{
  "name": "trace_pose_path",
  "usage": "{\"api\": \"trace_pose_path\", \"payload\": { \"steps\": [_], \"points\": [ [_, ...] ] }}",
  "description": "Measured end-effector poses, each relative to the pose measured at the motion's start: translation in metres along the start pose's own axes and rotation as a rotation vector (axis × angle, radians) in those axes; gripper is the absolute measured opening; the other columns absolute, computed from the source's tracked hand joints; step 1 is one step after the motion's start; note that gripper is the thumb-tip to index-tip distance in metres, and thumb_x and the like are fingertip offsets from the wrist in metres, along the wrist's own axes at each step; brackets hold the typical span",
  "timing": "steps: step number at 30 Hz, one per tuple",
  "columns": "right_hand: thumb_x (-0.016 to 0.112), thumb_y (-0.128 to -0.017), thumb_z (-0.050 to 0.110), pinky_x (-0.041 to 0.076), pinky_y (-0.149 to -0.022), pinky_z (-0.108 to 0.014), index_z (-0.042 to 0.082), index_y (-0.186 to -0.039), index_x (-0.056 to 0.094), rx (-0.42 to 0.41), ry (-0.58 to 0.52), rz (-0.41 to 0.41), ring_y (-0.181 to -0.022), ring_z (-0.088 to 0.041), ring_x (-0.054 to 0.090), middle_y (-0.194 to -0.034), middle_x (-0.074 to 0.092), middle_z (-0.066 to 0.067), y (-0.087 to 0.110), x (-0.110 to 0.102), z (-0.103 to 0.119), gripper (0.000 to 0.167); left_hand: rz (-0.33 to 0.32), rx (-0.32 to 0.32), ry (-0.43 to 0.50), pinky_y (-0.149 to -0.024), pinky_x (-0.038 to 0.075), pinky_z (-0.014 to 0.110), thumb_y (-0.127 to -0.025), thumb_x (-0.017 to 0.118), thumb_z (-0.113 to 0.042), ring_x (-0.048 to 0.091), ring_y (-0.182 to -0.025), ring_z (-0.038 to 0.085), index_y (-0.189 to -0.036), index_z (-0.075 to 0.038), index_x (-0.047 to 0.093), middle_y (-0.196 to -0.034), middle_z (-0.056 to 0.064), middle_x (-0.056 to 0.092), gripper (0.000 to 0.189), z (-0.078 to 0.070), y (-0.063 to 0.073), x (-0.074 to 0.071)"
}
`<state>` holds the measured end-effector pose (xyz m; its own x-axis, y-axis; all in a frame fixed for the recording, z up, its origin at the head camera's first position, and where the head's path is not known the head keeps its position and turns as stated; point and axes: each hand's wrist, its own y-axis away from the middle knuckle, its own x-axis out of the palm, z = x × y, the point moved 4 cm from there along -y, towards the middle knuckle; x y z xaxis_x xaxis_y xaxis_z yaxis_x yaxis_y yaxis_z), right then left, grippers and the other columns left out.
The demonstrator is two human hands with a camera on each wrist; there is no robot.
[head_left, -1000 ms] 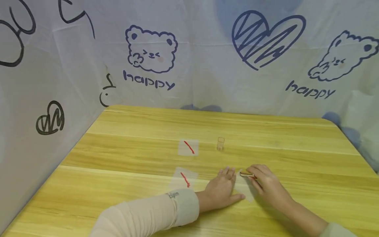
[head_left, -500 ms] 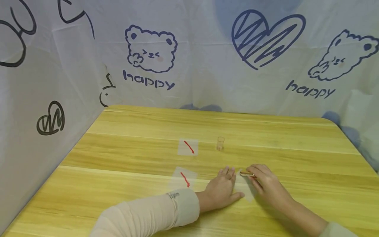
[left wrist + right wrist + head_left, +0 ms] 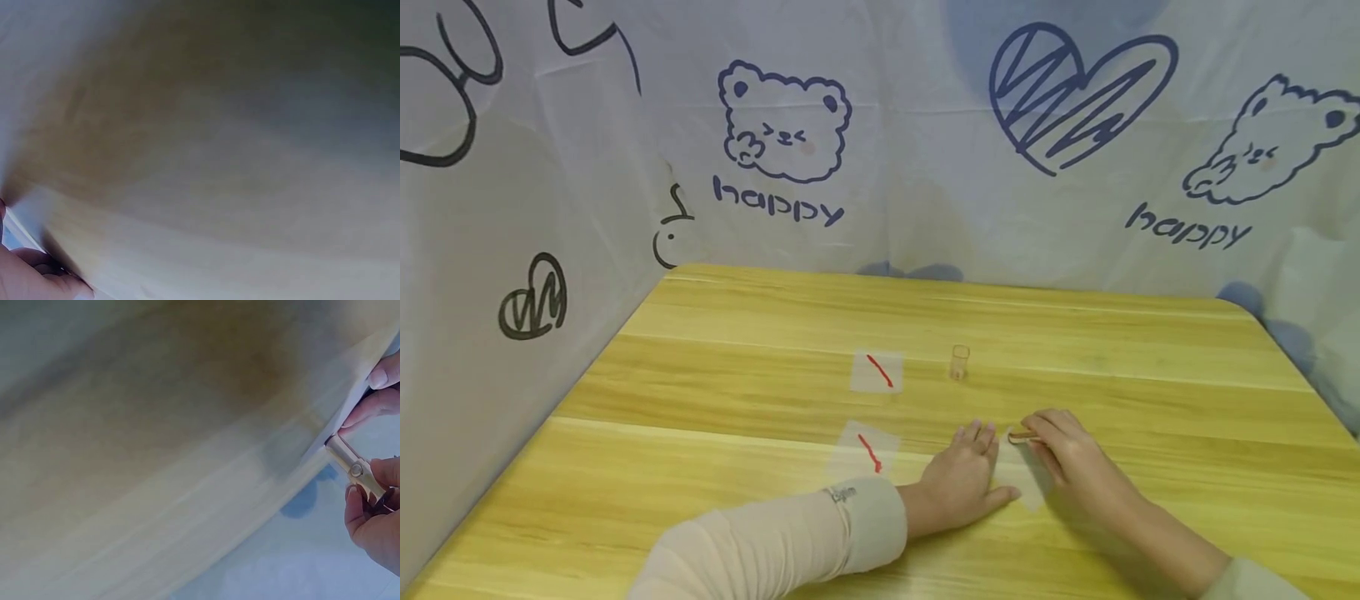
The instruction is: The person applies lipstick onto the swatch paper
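In the head view my left hand (image 3: 958,483) rests palm down on the table with straight fingers, the thumb out to the right. Beneath its thumb side lies a pale paper sheet (image 3: 1026,487), partly covered by the hand. My right hand (image 3: 1075,458) pinches a small metal nail clipper (image 3: 1024,437) between thumb and fingers, its tip just above the sheet's far end. The right wrist view shows the nail clipper (image 3: 355,467) close up, with a round pin on its body. There its tip comes close to my left fingertips (image 3: 379,377).
Two paper squares, the far one (image 3: 877,372) and the near one (image 3: 863,452), lie to the left, each with a red slanted line. A small clear cup (image 3: 959,363) stands upright beyond the hands. Drawn-on white cloth (image 3: 925,150) borders the wooden table (image 3: 737,383).
My right hand has tilted and risen very slightly, and the nail clipper has turned a little with it. The left hand, papers and cup stay put.
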<state>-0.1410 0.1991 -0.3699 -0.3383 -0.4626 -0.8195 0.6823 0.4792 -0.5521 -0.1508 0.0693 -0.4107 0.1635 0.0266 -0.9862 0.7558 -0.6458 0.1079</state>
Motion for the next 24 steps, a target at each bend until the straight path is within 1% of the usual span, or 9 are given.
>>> {"api": "trace_pose_path", "payload": {
  "steps": [10, 17, 24],
  "points": [
    [0.075, -0.063, -0.013, 0.056, -0.068, -0.028, -0.006, -0.096, 0.064, -0.029, 0.018, 0.009, -0.083, -0.02, 0.06, -0.093, 0.063, -0.009, 0.0001, -0.0006, 0.0008, 0.036, 0.0, 0.013, -0.03, -0.113, 0.029, 0.031, -0.094, 0.034, -0.057, 0.027, -0.14, 0.022, -0.139, -0.005, 0.04, -0.15, 0.01, 0.029, 0.07, -0.0003, -0.0007, 0.0005],
    [0.075, -0.063, -0.013, 0.056, -0.068, -0.028, -0.006, -0.095, 0.064, -0.03, 0.026, 0.011, -0.083, -0.02, 0.06, -0.093, 0.063, -0.008, 0.0015, -0.0015, 0.0007, 0.035, -0.004, 0.016, -0.017, -0.112, 0.029, 0.031, -0.094, 0.035, -0.056, 0.027, -0.14, 0.023, -0.139, -0.004, 0.04, -0.15, 0.011, 0.029, 0.069, -0.0004, 0.0, 0.0008],
    [0.077, -0.06, -0.013, 0.056, -0.066, -0.027, -0.005, -0.093, 0.065, -0.054, 0.026, -0.008, -0.081, -0.021, 0.061, -0.091, 0.064, -0.009, 0.0048, -0.0032, 0.0001, 0.036, -0.013, 0.016, -0.017, -0.112, 0.03, 0.031, -0.094, 0.036, -0.056, 0.027, -0.14, 0.023, -0.138, -0.003, 0.041, -0.15, 0.011, 0.029, 0.069, -0.0004, 0.0002, 0.0006]
  ]
}}
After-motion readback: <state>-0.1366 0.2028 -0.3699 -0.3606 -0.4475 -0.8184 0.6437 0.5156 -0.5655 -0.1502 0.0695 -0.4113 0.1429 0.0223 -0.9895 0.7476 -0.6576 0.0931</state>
